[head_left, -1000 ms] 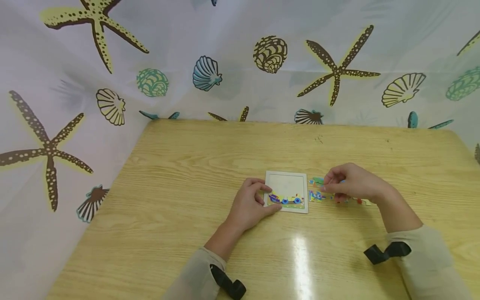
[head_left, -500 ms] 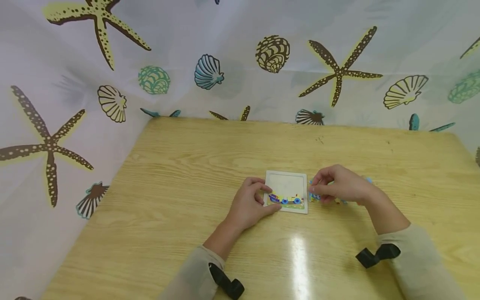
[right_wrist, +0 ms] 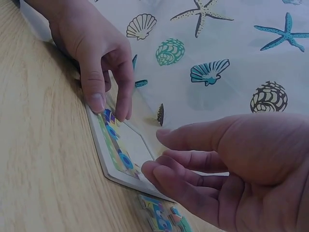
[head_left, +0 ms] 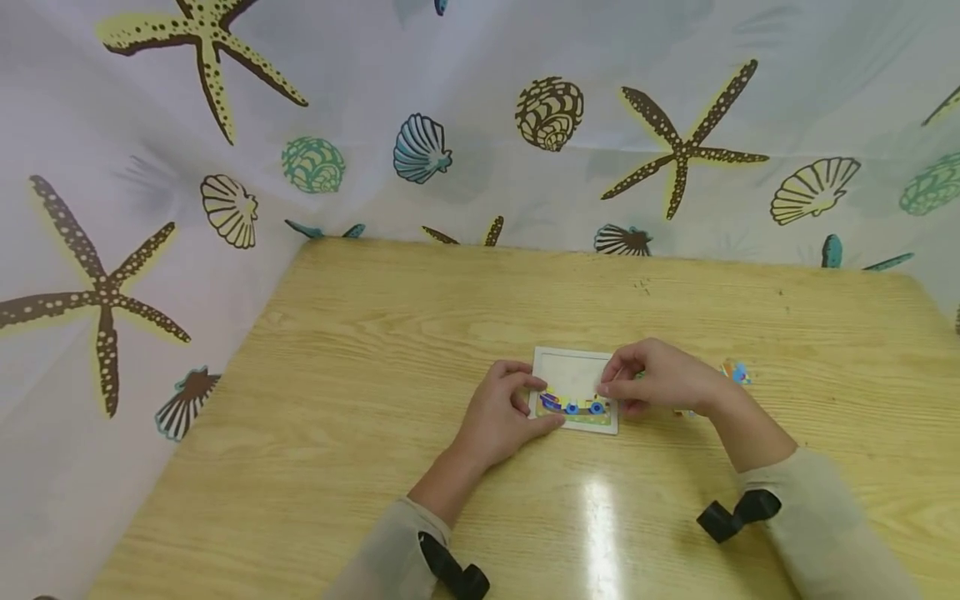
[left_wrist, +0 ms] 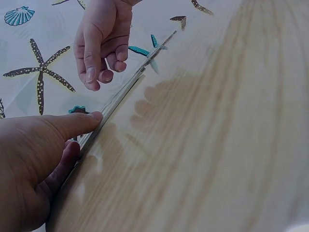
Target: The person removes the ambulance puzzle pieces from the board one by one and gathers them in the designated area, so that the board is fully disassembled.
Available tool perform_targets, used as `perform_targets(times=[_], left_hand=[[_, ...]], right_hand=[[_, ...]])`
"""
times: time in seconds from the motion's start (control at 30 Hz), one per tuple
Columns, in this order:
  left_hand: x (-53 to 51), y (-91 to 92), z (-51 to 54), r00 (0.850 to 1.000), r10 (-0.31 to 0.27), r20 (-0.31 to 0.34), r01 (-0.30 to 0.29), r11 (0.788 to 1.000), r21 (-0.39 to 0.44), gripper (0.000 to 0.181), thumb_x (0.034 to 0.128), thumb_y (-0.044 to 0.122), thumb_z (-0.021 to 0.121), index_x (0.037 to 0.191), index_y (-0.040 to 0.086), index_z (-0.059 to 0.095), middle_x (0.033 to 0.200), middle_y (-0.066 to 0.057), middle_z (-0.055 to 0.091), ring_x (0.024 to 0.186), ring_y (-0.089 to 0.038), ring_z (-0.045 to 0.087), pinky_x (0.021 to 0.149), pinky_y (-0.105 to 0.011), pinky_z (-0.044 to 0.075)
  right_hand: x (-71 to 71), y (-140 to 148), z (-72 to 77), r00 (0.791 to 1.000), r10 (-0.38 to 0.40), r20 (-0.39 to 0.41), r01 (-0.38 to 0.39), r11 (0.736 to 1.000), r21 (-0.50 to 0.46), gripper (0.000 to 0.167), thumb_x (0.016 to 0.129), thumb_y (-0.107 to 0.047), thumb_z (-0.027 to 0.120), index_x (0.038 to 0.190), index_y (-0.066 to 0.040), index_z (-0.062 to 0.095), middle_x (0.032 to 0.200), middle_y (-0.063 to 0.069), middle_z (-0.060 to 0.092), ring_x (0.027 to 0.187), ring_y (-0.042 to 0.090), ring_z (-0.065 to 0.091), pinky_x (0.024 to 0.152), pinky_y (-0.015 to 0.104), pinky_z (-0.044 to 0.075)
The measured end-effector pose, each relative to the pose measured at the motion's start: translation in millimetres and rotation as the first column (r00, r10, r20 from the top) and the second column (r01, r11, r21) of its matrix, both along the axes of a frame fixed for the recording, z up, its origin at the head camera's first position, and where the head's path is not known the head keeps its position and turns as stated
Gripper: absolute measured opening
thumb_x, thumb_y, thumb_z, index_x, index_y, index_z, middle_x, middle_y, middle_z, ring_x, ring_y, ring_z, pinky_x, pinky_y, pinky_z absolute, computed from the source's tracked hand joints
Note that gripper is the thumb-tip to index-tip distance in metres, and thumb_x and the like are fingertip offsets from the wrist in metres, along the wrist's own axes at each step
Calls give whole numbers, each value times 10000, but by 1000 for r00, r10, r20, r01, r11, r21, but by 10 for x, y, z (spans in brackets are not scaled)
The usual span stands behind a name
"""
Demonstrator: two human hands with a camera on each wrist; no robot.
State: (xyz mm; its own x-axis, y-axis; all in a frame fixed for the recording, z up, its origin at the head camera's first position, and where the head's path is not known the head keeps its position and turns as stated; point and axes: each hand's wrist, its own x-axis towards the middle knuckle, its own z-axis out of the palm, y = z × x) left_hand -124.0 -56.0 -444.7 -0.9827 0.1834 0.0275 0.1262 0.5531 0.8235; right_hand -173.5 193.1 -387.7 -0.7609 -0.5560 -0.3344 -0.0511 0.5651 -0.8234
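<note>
A square jigsaw puzzle board (head_left: pixel 570 373) with a white frame lies flat on the table. Along its near side runs a strip of fitted pieces (head_left: pixel 573 407), showing a yellow vehicle with blue wheels; the rest of the recess is bare. My left hand (head_left: pixel 498 414) grips the board's near left corner between thumb and fingers. Over the right edge hovers my right hand (head_left: pixel 652 377), fingers loosely curled. Seen from the right wrist, its thumb (right_wrist: pixel 193 135) stands apart from the fingers, with no piece visible between them. Loose puzzle pieces (right_wrist: pixel 159 215) lie just beside the board.
More loose puzzle pieces (head_left: pixel 737 372) lie right of the board, partly hidden under the right hand and forearm. The wooden table (head_left: pixel 360 358) extends around the board. A curtain (head_left: pixel 480 92) printed with shells and starfish hangs along its back and left.
My right hand has moved left from above the loose pieces to the board's right edge, uncovering pieces behind it. My left hand stays on the board.
</note>
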Motion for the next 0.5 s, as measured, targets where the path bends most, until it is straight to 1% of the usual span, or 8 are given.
perform_targets(times=[0.17, 0.33, 0.5], left_hand=[[2, -2, -4, 1000, -2, 3, 2, 1000, -8, 370, 752, 282, 890, 1007, 71, 724, 1328, -64, 544, 755, -75, 544, 711, -211, 485], [-4, -5, -5, 1000, -3, -10, 2, 1000, -30, 358, 751, 291, 889, 978, 76, 713, 1324, -59, 544, 750, -67, 538, 725, -219, 478], [-16, -4, -5, 1000, -8, -17, 8, 999, -31, 362, 752, 294, 889, 977, 72, 712, 1322, -63, 542, 738, -63, 539, 713, -212, 480]], right_hand=[[8, -96, -14, 999, 27, 30, -26, 999, -40, 191, 950, -151, 674, 1013, 29, 662, 850, 144, 694, 733, 208, 687, 696, 348, 598], [6, -201, -14, 999, 22, 42, -21, 1000, -21, 189, 946, -160, 682, 1011, 17, 666, 847, 141, 694, 717, 199, 675, 689, 347, 594], [-28, -268, -6, 999, 30, 42, -30, 1000, -7, 186, 962, -162, 663, 1029, 11, 668, 870, 138, 704, 722, 194, 683, 690, 344, 592]])
